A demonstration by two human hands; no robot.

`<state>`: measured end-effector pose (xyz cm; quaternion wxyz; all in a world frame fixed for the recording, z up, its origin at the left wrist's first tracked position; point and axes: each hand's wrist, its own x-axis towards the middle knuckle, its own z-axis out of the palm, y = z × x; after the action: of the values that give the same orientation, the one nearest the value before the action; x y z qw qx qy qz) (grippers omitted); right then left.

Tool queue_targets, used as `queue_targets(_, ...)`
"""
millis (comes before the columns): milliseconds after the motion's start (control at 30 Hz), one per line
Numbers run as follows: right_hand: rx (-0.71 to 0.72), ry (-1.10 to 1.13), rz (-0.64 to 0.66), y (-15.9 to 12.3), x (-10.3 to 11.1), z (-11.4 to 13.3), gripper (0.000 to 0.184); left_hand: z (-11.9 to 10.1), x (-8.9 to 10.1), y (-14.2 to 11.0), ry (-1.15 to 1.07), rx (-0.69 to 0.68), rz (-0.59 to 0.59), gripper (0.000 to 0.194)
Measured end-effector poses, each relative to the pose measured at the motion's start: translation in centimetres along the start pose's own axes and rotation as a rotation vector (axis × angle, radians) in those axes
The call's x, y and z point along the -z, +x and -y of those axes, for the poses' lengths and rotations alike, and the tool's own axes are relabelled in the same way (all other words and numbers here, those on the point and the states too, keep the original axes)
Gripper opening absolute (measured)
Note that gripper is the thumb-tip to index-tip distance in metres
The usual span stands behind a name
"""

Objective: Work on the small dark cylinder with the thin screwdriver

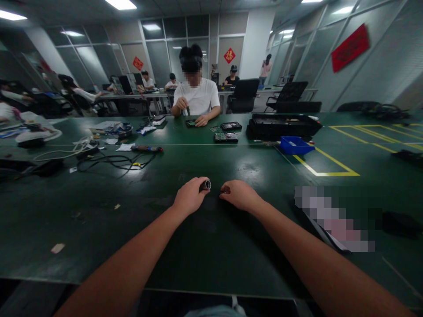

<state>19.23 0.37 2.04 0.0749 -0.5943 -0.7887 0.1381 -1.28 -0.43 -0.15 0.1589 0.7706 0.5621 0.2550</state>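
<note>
My left hand (189, 196) is wrapped round a short dark tube (206, 185). The tube's round end, with a light-coloured rim, faces right towards my other hand. A small gap to the right, my right hand (240, 194) is closed with its fingertips pinched together. A small dark piece shows at those fingertips, too small to name, and the rest of it is hidden by the fingers. Both hands are just above or resting on the green table (198, 255); I cannot tell which.
Across the table a person (198, 94) works on a hard drive (191, 123). Other drives (226, 137), a black case (284, 125) and a blue bin (296, 145) lie ahead. Cables (115, 164) and a screwdriver-like tool (147, 149) lie left; a blurred flat item (330, 220) lies right.
</note>
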Motion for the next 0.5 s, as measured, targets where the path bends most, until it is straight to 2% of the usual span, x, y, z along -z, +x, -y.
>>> queue_targets(333,0.029,-0.034,-0.063,-0.6,-0.04,0.21,0.024,-0.12,0.09,0.11,0.022,-0.012,0.01,0.033)
queue_targets(500,0.176,-0.036,-0.089,-0.57,-0.01,0.21,0.026,-0.08,-0.03,0.09,-0.002,-0.029,-0.001,0.033)
